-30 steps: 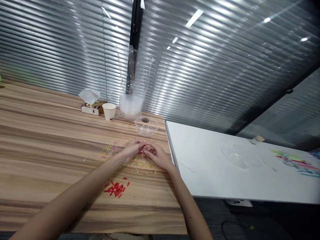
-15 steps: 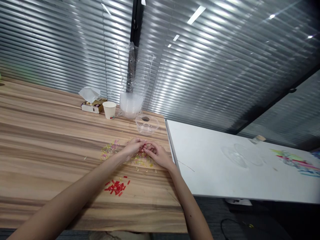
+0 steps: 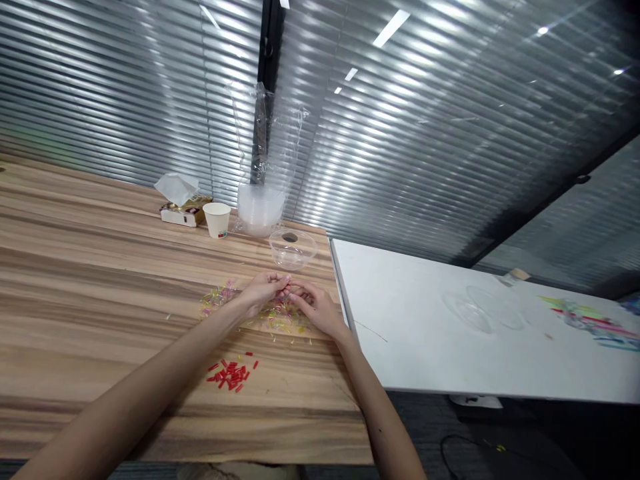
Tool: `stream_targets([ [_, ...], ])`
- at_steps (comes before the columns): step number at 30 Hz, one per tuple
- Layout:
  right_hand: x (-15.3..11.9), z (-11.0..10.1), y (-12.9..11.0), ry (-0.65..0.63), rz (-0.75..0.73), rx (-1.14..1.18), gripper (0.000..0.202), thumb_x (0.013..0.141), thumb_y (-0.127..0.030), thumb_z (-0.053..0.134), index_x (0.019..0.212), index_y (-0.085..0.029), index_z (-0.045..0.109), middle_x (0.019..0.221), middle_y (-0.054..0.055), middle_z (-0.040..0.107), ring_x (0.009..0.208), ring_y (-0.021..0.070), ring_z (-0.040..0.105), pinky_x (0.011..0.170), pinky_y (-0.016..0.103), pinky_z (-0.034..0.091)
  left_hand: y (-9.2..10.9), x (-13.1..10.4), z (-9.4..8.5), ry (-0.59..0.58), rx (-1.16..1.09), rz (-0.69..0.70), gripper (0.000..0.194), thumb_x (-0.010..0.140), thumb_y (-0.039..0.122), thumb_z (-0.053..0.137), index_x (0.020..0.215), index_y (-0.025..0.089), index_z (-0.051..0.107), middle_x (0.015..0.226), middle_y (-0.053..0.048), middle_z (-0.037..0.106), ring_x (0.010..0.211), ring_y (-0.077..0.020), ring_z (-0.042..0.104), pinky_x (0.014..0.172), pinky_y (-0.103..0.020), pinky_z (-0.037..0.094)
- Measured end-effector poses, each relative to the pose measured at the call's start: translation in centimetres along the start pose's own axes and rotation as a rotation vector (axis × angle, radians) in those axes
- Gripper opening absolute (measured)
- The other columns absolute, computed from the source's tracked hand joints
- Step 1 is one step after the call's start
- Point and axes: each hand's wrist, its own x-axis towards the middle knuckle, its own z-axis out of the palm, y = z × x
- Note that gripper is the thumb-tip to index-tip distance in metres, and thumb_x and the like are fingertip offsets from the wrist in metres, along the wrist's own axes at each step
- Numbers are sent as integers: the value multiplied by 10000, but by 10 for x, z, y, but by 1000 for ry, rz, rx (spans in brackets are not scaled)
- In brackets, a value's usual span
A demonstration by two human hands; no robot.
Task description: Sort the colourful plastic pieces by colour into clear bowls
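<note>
Both hands meet over a scatter of small yellow and pink pieces [image 3: 283, 320] on the wooden table. My left hand [image 3: 267, 288] is closed in a pinch, and my right hand [image 3: 313, 305] pinches right beside it. What lies between the fingertips is too small to make out. More of the small pieces lie left of my left hand. Nearer the front edge is a loose pile of short red pieces [image 3: 233, 375]. A clear plastic bowl [image 3: 293, 257] stands just beyond the hands.
At the back are a tissue box [image 3: 181, 215], a paper cup [image 3: 217, 221] and stacked clear bowls in a plastic bag [image 3: 260, 210]. A white table [image 3: 415, 347] adjoins on the right, holding clear lids [image 3: 467, 312] and colourful strips [image 3: 595, 323].
My left hand has shifted slightly left and its fingers have changed pose. My right hand stays nearly in place. The whole view has moved a little.
</note>
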Motion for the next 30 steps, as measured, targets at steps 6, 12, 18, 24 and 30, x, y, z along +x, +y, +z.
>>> stream_targets([
  [6, -1, -1, -1, 67, -24, -12, 331, 895, -278, 539, 1197, -169, 619, 898, 48, 701, 742, 160, 637, 664, 257, 506, 5, 1, -4, -67, -32, -41, 364, 545, 386, 872, 718, 122, 690, 697, -47, 644, 611, -124, 536, 583, -232, 405],
  [12, -2, -2, -4, 172, -50, 39, 282, 887, -335, 553, 1077, -173, 683, 1000, 70, 699, 825, 193, 648, 740, 306, 532, 14, -2, -4, -127, -46, -85, 268, 543, 291, 872, 660, 128, 694, 677, -54, 649, 623, -135, 545, 611, -246, 426],
  [18, -3, -3, 3, 327, -49, 42, 298, 882, -370, 536, 1027, -152, 677, 762, 59, 671, 594, 148, 581, 582, 269, 495, 27, -5, -6, -133, -15, -77, 256, 548, 265, 870, 620, 122, 670, 644, -29, 613, 619, -119, 526, 602, -228, 410],
  [24, -2, -2, 5, 406, -84, -17, 276, 884, -340, 518, 1000, -147, 679, 718, 36, 653, 567, 125, 557, 533, 232, 455, 42, -17, -11, -103, 52, -16, 329, 582, 359, 850, 666, 125, 635, 657, -1, 589, 609, -94, 502, 602, -212, 409],
  [30, -3, -1, 4, 427, -139, -98, 267, 884, -308, 505, 975, -145, 696, 709, 36, 666, 531, 119, 552, 511, 225, 441, 29, -61, -19, -20, 426, 117, 329, 708, 454, 693, 685, 137, 608, 641, -6, 608, 592, -127, 539, 609, -246, 437],
])
